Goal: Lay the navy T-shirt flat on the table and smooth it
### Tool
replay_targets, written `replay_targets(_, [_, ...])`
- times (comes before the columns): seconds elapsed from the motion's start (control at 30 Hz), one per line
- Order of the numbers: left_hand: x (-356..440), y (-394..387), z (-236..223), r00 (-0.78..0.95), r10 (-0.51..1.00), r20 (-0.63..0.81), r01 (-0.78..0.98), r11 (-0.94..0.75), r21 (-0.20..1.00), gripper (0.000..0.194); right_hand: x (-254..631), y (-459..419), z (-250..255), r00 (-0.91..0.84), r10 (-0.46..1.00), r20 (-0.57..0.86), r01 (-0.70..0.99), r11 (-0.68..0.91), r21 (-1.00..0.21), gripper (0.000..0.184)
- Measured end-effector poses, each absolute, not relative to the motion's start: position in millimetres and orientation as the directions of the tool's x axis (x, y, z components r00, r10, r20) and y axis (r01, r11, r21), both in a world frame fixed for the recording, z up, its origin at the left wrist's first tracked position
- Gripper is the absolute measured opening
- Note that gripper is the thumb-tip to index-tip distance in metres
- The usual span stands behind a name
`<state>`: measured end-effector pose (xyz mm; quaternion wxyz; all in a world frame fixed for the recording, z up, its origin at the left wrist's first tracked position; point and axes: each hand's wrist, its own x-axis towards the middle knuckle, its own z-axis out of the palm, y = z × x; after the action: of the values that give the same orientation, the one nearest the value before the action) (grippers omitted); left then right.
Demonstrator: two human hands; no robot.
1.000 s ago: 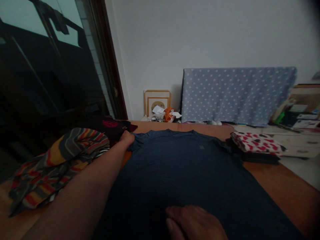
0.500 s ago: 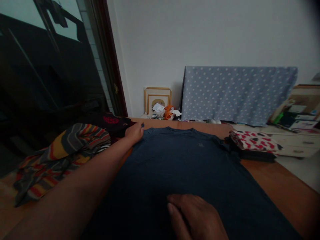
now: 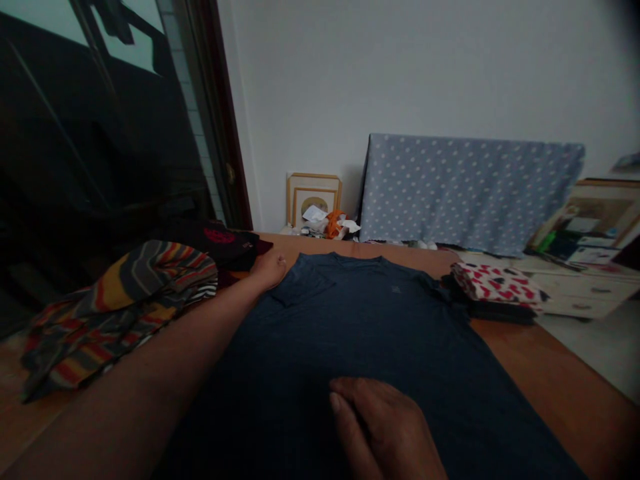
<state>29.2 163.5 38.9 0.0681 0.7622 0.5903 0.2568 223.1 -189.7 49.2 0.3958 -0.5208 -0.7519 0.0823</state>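
Note:
A dark blue t-shirt (image 3: pixel 380 320) lies spread flat, front up, on a wooden table (image 3: pixel 550 373). My left hand (image 3: pixel 267 268) reaches far out to the shirt's left shoulder, fingers curled on the fabric's edge. The left sleeve (image 3: pixel 303 290) lies folded inward over the chest beside that hand. My right hand (image 3: pixel 385 427) rests flat on the lower part of the shirt, fingers stretched out, pressing the cloth down.
A crumpled striped garment (image 3: pixel 115 300) and a black garment with a red print (image 3: pixel 220 240) lie left of the shirt. A folded red-and-white patterned stack (image 3: pixel 495 283) sits at the right. Beyond the table stand a polka-dot covered board (image 3: pixel 465 193), picture frames (image 3: pixel 313 197) and a dark glass door (image 3: pixel 100 133).
My left hand has drawn the left sleeve inward; it now lies folded over the chest. My right hand has stayed on the lower shirt, showing a little more in view.

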Motion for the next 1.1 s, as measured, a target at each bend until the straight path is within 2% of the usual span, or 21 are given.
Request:
replay_targets(0.17, [21, 146, 24, 0.431, 0.862, 0.267, 0.825, -0.497, 0.27, 0.021, 220, -191, 54, -0.122, 0.85, 0.512, 0.692, 0.443, -0.57, 0.022])
replay_targets(0.23, [19, 143, 20, 0.445, 0.861, 0.246, 0.82, -0.502, 0.274, 0.017, 219, -192, 54, -0.116, 0.853, 0.509, 0.686, 0.439, -0.58, 0.023])
replay_targets(0.4, [19, 139, 22, 0.356, 0.898, 0.257, 0.817, -0.433, 0.382, 0.016, 218, -194, 54, -0.095, 0.869, 0.485, 0.676, 0.414, -0.61, 0.024])
replay_targets(0.6, [23, 124, 37, 0.149, 0.973, 0.178, 0.626, -0.232, 0.744, 0.017, 221, -197, 57, -0.082, 0.899, 0.43, 0.663, 0.372, -0.65, 0.023])
replay_targets(0.8, [-8, 79, 64, 0.076, 0.995, 0.069, 0.529, -0.099, 0.843, 0.019, 229, -198, 51, -0.045, 0.879, 0.475, 0.669, 0.379, -0.639, 0.021])
replay_targets(0.9, [-20, 38, 64, 0.17, 0.985, 0.028, 0.538, -0.117, 0.835, 0.022, 232, -199, 49, -0.016, 0.859, 0.512, 0.682, 0.384, -0.622, 0.02])
replay_targets(0.97, [-21, 8, 55, 0.298, 0.953, 0.048, 0.57, -0.218, 0.792, 0.026, 233, -200, 50, 0.008, 0.849, 0.528, 0.687, 0.379, -0.62, 0.02])
replay_targets(1.1, [-17, -37, 29, 0.442, 0.883, 0.157, 0.633, -0.431, 0.643, 0.032, 233, -204, 54, 0.104, 0.824, 0.557, 0.656, 0.364, -0.661, 0.019])
